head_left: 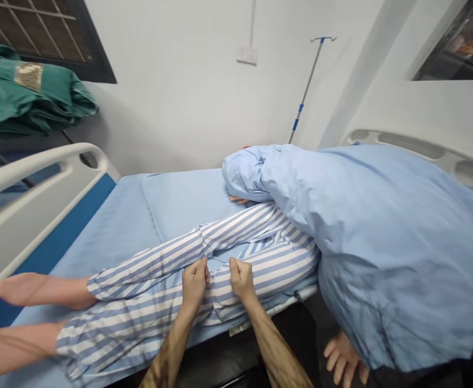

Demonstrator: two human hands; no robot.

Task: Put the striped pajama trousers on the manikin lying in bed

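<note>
While the bed (pixel 188 194) stretches across the view with its far edge along the wall, a blue quilt (pixel 402 226) heaps over its head end and hangs past the near edge. From under the quilt come the striped trousers (pixel 285 267), worn by a figure lying along the bed; their long axis slants from the quilt toward the near corner at the footboard (pixel 50 210). The near trouser leg lies directly beneath both hands around the knee, just inside the bed's near edge, so neither hand is clearly nearer. A green bundle (pixel 50 97) sits beyond the footboard, and a drip pole (pixel 307 89) stands past the far edge. Bare feet (pixel 22 288) reach the foot end. At the knee, the left hand (pixel 195 280) is toward the footboard and the right hand (pixel 242 277) toward the quilt; each grip is curled in, thumb against bent fingers, though whether cloth is caught inside I cannot tell. Nothing stands between them and the trousers. Another hand (pixel 341 353) dangles below the quilt, outside the near edge.
</note>
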